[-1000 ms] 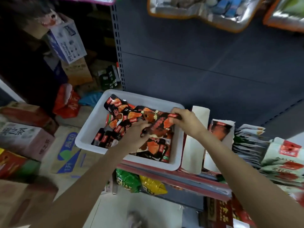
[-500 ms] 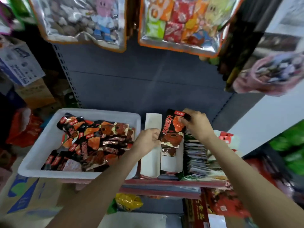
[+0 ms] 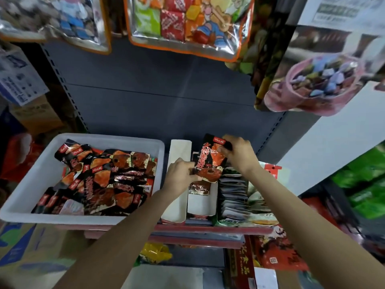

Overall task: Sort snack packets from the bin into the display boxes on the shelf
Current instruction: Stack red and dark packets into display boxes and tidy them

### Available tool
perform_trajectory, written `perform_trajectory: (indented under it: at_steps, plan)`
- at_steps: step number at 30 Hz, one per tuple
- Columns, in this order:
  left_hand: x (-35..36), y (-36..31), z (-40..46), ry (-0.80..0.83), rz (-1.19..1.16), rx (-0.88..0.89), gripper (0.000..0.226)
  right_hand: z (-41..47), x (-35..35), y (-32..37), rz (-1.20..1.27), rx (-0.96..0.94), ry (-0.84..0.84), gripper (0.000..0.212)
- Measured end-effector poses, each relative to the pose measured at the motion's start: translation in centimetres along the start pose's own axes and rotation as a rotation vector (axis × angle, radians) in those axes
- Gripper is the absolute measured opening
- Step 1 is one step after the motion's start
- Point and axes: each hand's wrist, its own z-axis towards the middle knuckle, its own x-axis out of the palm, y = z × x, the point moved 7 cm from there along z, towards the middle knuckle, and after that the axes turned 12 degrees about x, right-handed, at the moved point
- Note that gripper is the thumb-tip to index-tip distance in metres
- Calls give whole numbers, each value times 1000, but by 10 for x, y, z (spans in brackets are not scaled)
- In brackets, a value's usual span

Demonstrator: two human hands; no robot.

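Snack packet (image 3: 210,161): black and red, held tilted above the open display box (image 3: 201,205), touching neither its walls.
Left hand (image 3: 180,176): my fingers pinch the packet's lower left edge.
Right hand (image 3: 237,152): my fingers pinch its top right corner.
White bin (image 3: 29,197): left of the box, holds more such packets.
Shelf (image 3: 208,228): carries bin and boxes.

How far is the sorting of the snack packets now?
Early stage. One dark packet already lies in the white display box. In hand: the left hand and right hand hold a red-black packet above that box. Left: the white bin holds many packets.
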Motion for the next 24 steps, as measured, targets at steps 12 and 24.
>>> perform_trajectory:
  at_steps: [12, 24]
  plan:
    - [0, 26, -13, 27, -140, -158, 89, -5, 30, 35, -347, -158, 31, 20]
    - [21, 38, -30, 192, -454, -362, 64, -16, 69, 24, -553, -87, 155, 20]
